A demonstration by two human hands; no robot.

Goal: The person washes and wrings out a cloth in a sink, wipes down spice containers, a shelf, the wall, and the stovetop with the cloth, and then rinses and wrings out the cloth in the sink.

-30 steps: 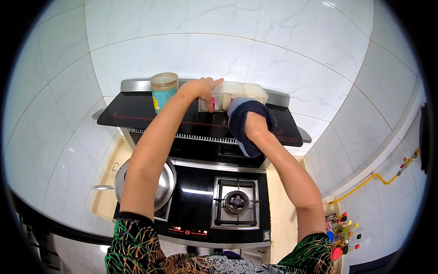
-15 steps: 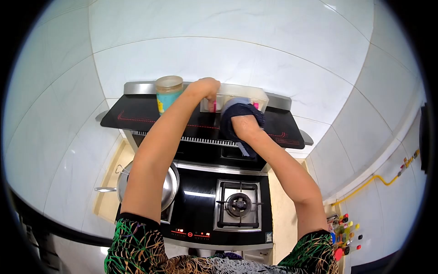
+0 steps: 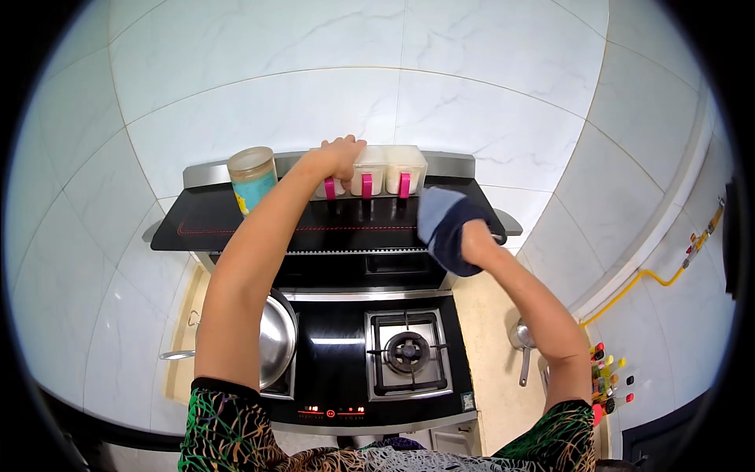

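Gripping a blue cloth (image 3: 450,230) in right hand (image 3: 476,241), at right end of black hood panel (image 3: 330,237); can't see finger curl under the fabric. Likely light, limp, unbreakable: take by the bunched middle. Touching container box (image 3: 406,175), back of panel near centre, with left hand (image 3: 340,160); can't tell if clamped or resting. Probably stiff, slick plastic: hold by end walls. Reaching near-straight with left arm, bending right elbow outward.

Pale box (image 3: 389,157), pink handles (image 3: 367,186), upright on black shelf (image 3: 212,208); two-tone blue cloth (image 3: 445,226) bunched to its right.
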